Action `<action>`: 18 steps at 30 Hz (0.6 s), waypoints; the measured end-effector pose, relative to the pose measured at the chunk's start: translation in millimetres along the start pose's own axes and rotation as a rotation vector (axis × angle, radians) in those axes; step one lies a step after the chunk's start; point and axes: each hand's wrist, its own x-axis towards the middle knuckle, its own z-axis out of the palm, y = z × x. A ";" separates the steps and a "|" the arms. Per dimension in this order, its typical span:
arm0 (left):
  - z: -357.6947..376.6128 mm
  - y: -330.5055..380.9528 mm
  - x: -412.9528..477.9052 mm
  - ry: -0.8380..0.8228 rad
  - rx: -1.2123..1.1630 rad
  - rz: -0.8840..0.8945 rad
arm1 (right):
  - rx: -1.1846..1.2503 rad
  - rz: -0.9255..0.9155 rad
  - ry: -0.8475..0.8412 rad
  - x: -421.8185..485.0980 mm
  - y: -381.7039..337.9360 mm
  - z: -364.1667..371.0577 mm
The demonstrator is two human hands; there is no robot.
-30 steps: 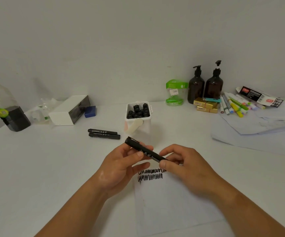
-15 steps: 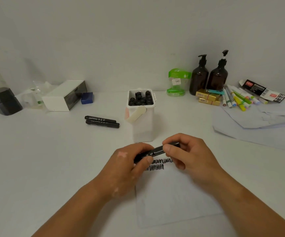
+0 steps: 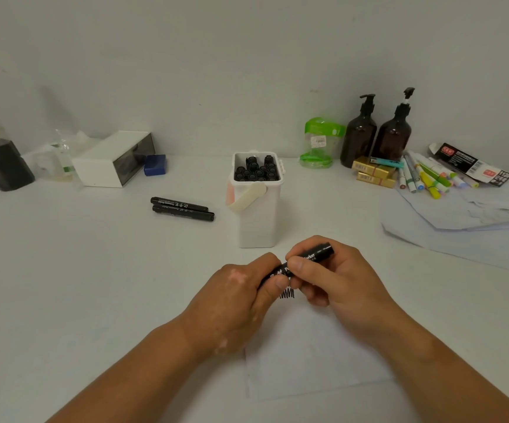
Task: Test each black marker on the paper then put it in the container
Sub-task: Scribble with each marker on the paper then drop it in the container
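Both hands hold one black marker (image 3: 314,256) just above the white paper (image 3: 314,361). My left hand (image 3: 238,297) grips its lower left end. My right hand (image 3: 332,279) pinches its barrel, and the far end sticks out up and to the right. Black scribbles (image 3: 286,294) show on the paper between the hands. Behind them stands the white container (image 3: 258,221) with several black markers upright in it. Two more black markers (image 3: 183,209) lie side by side on the table to its left.
White box (image 3: 113,158) and blue block (image 3: 155,165) at the back left, a dark bottle (image 3: 1,163) at the far left. Two brown pump bottles (image 3: 375,132), a green jar (image 3: 320,141), gold boxes, several coloured markers (image 3: 427,175) and loose papers (image 3: 466,221) at the right.
The marker has swung from pointing up-left to pointing up-right. Both hands have closed in on it just over the scribbles, and the view has tilted.
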 end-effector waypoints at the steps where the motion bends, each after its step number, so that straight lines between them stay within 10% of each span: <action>1: -0.9 1.4 0.4 0.002 -0.006 0.004 | 0.010 -0.002 -0.002 0.1 0.4 0.0; 13: 6.0 -1.6 0.3 0.102 -0.072 0.038 | -0.028 -0.030 -0.048 -2.2 2.6 5.3; 18: 7.2 -15.4 -0.8 0.085 0.040 -0.108 | 0.087 -0.037 0.282 7.0 -3.1 -9.8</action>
